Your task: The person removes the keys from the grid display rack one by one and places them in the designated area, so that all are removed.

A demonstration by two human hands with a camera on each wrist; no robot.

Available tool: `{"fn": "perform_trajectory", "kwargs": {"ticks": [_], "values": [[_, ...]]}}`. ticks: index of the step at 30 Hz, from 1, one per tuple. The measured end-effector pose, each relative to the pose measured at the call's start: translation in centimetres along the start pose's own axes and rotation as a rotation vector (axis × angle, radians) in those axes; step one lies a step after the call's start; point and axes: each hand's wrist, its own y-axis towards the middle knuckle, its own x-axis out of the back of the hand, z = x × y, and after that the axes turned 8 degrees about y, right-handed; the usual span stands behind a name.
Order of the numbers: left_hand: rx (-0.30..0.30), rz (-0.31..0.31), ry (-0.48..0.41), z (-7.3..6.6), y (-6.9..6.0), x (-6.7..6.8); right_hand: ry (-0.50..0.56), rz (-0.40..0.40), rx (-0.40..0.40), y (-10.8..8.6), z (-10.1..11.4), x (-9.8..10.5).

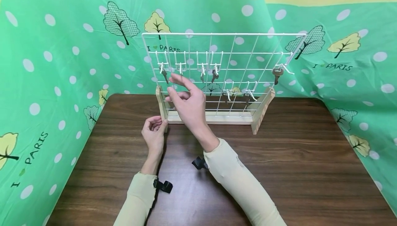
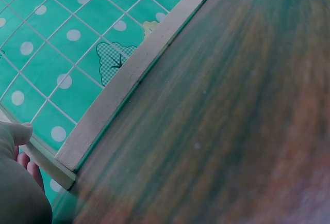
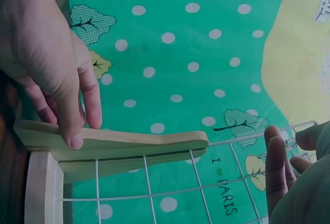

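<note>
A white wire grid rack [image 1: 223, 33] stands on a wooden base. My left hand [image 1: 154, 131] grips its left wooden side support [image 1: 161, 105], the thumb on one face and fingers on the other. In the right wrist view, that thumb presses on the wooden support [image 3: 113, 140]. My right hand [image 1: 189, 103] is raised before the grid's left part, fingers bent, thumb and index finger apart. I see nothing held in it. Just beyond its fingertips, a key [image 1: 164, 74] hangs from a white hook. More keys hang along that row, including a dark key [image 1: 214, 75].
At the grid's right end another key [image 1: 277, 76] hangs on a hook. Lower down are two hooks [image 1: 228, 95] with dark things behind them, hard to make out. The rack stands on a brown wooden table [image 1: 297, 171]. Green dotted cloth [image 1: 74, 22] surrounds the back and sides.
</note>
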Motion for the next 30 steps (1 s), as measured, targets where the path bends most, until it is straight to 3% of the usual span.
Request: {"fn": "perform_trajectory", "kwargs": {"ticks": [17,30], "values": [[0.004,0.003,0.003,-0.2,0.0,0.0,0.006,0.021,-0.033,1.1,-0.4,-0.8],[-0.006,0.003,0.008,-0.2,0.0,0.0,0.050,-0.031,-0.075,1.9,-0.5,-1.6]]}}
